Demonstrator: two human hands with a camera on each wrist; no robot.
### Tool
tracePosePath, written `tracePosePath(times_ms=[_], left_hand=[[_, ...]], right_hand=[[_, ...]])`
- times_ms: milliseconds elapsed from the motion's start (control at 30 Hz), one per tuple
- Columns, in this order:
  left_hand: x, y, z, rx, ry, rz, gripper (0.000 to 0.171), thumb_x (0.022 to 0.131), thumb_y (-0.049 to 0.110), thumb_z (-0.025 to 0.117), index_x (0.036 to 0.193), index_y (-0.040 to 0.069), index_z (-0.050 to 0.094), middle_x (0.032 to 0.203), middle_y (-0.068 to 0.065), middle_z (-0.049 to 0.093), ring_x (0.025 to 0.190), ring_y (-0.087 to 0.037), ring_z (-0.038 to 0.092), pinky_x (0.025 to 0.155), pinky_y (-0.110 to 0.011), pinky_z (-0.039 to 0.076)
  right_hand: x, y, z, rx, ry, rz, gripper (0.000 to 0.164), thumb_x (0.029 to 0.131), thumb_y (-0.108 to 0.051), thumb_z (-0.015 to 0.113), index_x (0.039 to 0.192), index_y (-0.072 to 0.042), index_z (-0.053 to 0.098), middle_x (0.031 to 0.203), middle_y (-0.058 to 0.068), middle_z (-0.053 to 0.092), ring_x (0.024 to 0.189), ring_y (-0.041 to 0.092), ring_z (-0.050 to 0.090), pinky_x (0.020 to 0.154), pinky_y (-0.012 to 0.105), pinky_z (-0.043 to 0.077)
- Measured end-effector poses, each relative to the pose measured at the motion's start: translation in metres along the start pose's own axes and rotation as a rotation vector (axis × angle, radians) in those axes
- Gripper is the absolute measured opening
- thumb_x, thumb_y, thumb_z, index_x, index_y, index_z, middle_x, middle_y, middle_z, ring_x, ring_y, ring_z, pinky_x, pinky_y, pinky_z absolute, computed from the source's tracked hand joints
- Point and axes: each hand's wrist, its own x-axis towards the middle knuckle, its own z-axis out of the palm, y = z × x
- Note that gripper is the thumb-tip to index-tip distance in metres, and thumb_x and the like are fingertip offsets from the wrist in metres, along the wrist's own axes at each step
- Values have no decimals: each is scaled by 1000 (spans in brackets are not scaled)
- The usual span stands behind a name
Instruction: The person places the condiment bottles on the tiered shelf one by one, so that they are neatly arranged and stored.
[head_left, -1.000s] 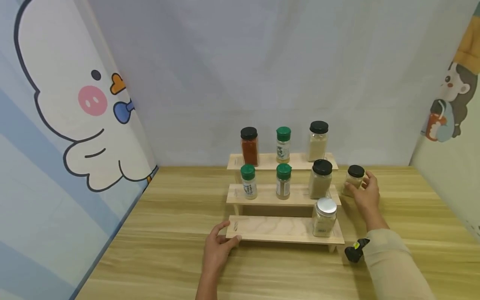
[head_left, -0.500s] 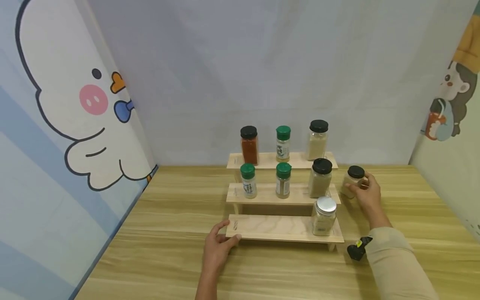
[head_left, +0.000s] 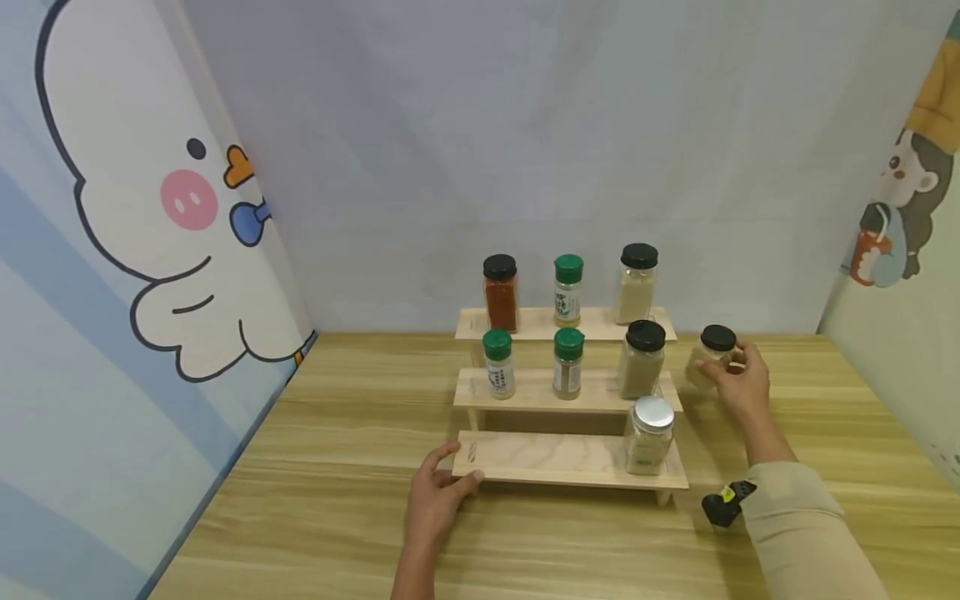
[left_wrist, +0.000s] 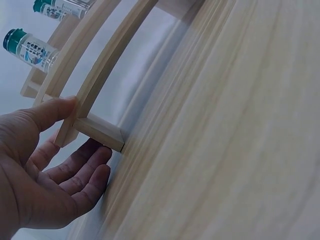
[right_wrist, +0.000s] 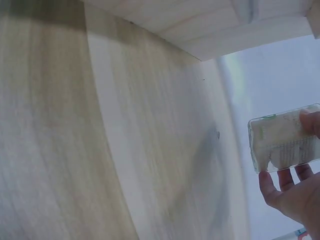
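My right hand (head_left: 742, 385) grips a square clear jar (head_left: 703, 363) with a black lid and pale contents, just right of the rack. In the right wrist view, the jar (right_wrist: 282, 140) shows away from the tabletop, thumb on one side and fingers on the other. At the left end of the lowest tier, my left hand (head_left: 435, 500) holds the three-tier wooden rack (head_left: 547, 457). Its thumb (left_wrist: 62, 107) presses the board's edge in the left wrist view, with other fingers by the support leg. A silver-lidded jar (head_left: 649, 437) stands at that tier's right end.
On the middle tier stand two green-capped shakers (head_left: 499, 367) and a black-lidded jar (head_left: 641, 362). Above them, the top tier carries a red spice jar (head_left: 502, 296), a green-capped shaker (head_left: 567, 292) and a pale jar (head_left: 637, 287). A wall (head_left: 480, 150) rises behind the wooden table (head_left: 337, 433).
My right hand has shifted slightly right with the jar, which has risen a little. The left hand keeps its hold on the rack.
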Motion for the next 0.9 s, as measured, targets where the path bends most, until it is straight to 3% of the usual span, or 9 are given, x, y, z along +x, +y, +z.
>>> tracePosePath(times_ms=[233, 433, 667, 900], left_hand=[[1, 0, 1, -5, 2, -3, 59, 76, 17, 77, 128, 8, 52, 78, -9, 63, 65, -19, 55, 57, -30, 42], [1, -1, 1, -8, 1, 10, 58, 76, 15, 77, 128, 6, 52, 77, -9, 63, 63, -18, 53, 55, -29, 42], [1, -1, 2, -13, 2, 22, 60, 76, 16, 77, 129, 6, 51, 76, -9, 65, 61, -19, 54, 53, -29, 41], [1, -1, 2, -15, 7, 28, 59, 76, 15, 77, 129, 5, 51, 79, -11, 65, 64, -21, 56, 54, -30, 41]], right_hand=[[-8, -6, -5, -27, 32, 41, 71, 87, -22, 66, 142, -1, 28, 125, 22, 41, 91, 18, 41, 65, 18, 38], [-23, -10, -14, 72, 41, 96, 73, 86, -23, 67, 144, -10, 24, 116, 5, 39, 87, 10, 40, 65, 17, 40], [-39, -21, -20, 82, 56, 110, 73, 86, -21, 67, 145, -11, 24, 116, 4, 40, 90, 10, 39, 66, 16, 40], [-58, -34, -30, 189, 102, 148, 71, 84, -14, 69, 143, -15, 28, 105, -5, 41, 86, 8, 41, 65, 15, 40]])
